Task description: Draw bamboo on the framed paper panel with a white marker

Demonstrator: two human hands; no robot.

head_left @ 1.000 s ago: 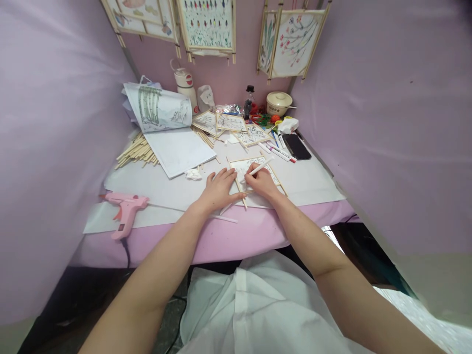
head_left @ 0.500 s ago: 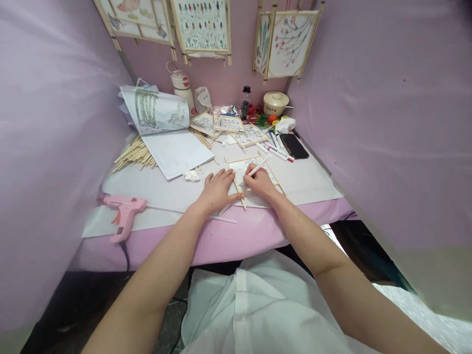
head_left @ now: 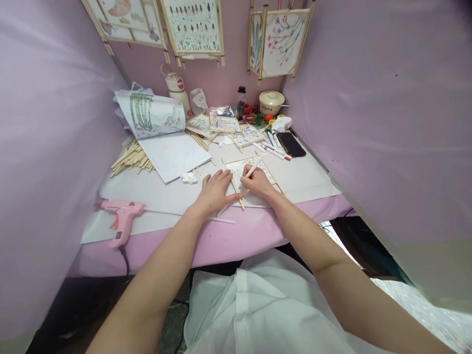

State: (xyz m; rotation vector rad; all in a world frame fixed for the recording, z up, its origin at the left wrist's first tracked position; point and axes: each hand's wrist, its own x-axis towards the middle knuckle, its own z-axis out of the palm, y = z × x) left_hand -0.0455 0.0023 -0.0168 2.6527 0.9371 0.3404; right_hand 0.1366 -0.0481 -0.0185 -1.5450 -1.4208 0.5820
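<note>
A small panel [head_left: 234, 170] framed with thin wooden sticks lies near the table's front edge, with dark marks drawn on its white sheet. My right hand [head_left: 258, 182] is closed around a white pen [head_left: 255, 165], its tip low over the panel and hidden by the fingers. Flat beside it, my left hand [head_left: 216, 191] has its fingers spread, the fingertips and thumb at the panel's left stick. Behind the hands lie several more framed panels [head_left: 224, 124] with drawings. Left of them a sketch pad [head_left: 177, 155] is open with a page curled back.
A pink glue gun [head_left: 123, 219] lies at the front left, near a white stick [head_left: 223, 221]. Wooden sticks [head_left: 132, 158], crumpled tissue [head_left: 189, 178], pens [head_left: 275, 151], a phone [head_left: 291, 144], a lidded bowl [head_left: 272, 103] and a flask [head_left: 177, 88] surround the work. Lanterns [head_left: 283, 42] hang behind.
The camera view has shifted slightly, moving the background a little to the left. Both hands hold nearly the same places, and the pen is tilted much as before.
</note>
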